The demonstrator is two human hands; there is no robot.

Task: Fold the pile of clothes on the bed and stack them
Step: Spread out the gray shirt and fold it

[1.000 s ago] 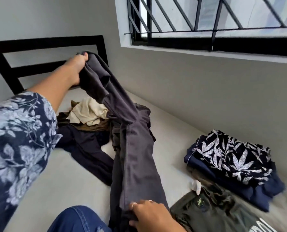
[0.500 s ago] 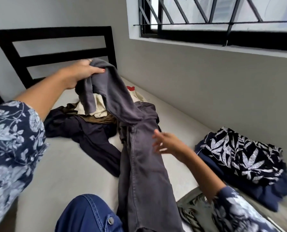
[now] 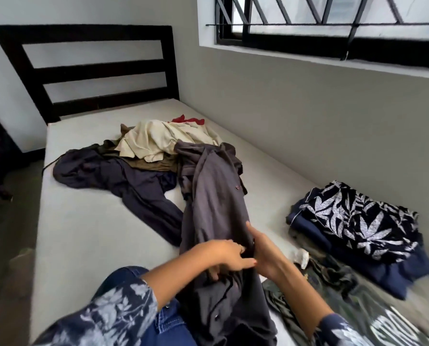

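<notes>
A long dark grey buttoned garment [image 3: 216,203] lies stretched down the bed [image 3: 83,233] from the pile toward me. My left hand [image 3: 227,257] grips its near part, some fingers curled into the cloth. Beside it, my right hand [image 3: 263,253] rests against the garment's right edge with its fingers straight. The unfolded pile holds a cream garment [image 3: 163,141], a dark purple garment [image 3: 123,178], an olive piece [image 3: 156,166] and a bit of red cloth [image 3: 186,119]. At the right sits a folded stack with a leaf-print piece [image 3: 358,221] over navy cloth [image 3: 388,273].
A dark green printed garment [image 3: 333,283] lies flat beside my right forearm. The black slatted headboard [image 3: 96,71] closes the far end. A grey wall [image 3: 308,121] under a barred window runs along the bed's right side. My blue jeans knee [image 3: 123,275] is on the mattress.
My left hand let the raised end of the grey garment drop onto the pile and came down to its near part. My right hand moved back to meet it there.
</notes>
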